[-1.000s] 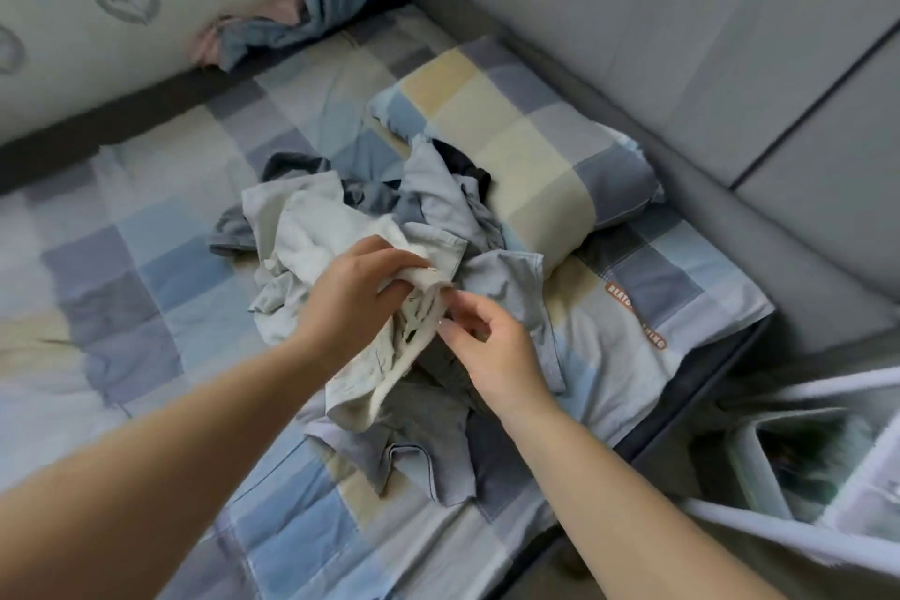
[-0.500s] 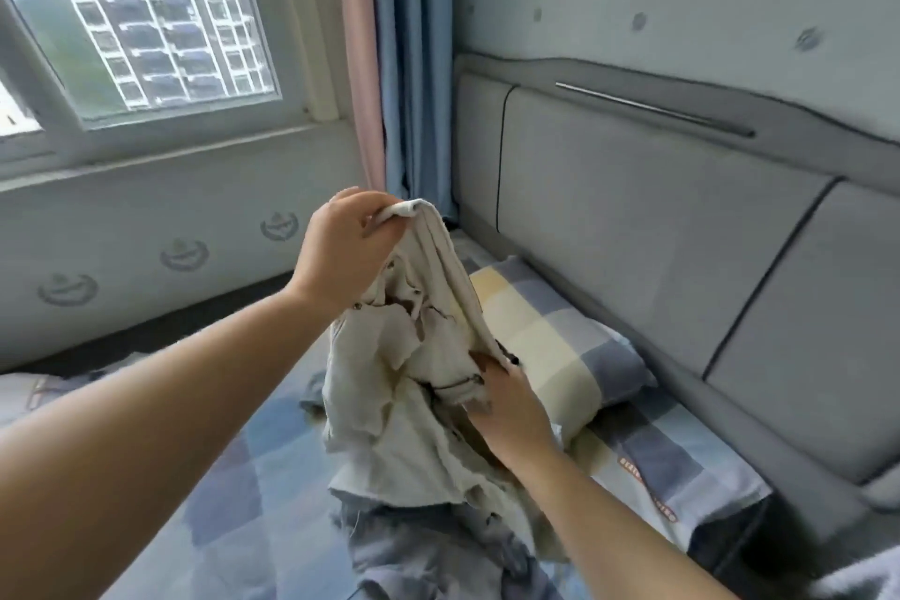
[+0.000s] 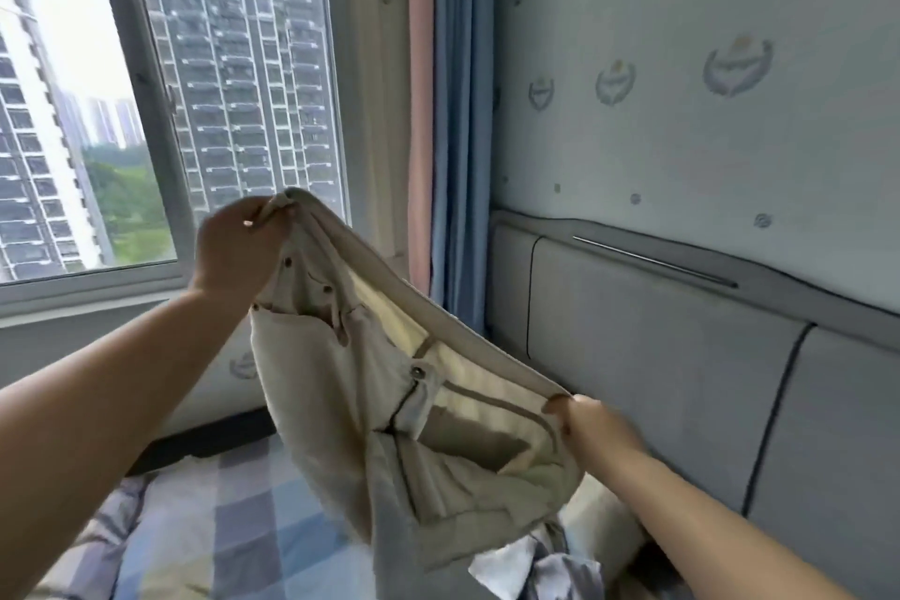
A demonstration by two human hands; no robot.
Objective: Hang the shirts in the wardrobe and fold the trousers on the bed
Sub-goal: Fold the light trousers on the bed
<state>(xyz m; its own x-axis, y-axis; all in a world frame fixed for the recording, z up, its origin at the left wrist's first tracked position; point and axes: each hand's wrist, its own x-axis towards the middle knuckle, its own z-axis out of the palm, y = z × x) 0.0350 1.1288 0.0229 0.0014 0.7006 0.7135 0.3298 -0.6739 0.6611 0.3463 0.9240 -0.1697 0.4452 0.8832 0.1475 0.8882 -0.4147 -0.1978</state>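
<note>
- Since the earlier frame the beige cotton trousers [image 3: 389, 395] have been lifted higher and spread open.
- Left hand [image 3: 238, 253] pinches one waistband end; right hand [image 3: 591, 424] pinches the other.
- Trousers hang above the blue checked bed [image 3: 229, 531].
- Beyond the bed: window [image 3: 160, 102], grey padded headboard [image 3: 657, 356].
</note>
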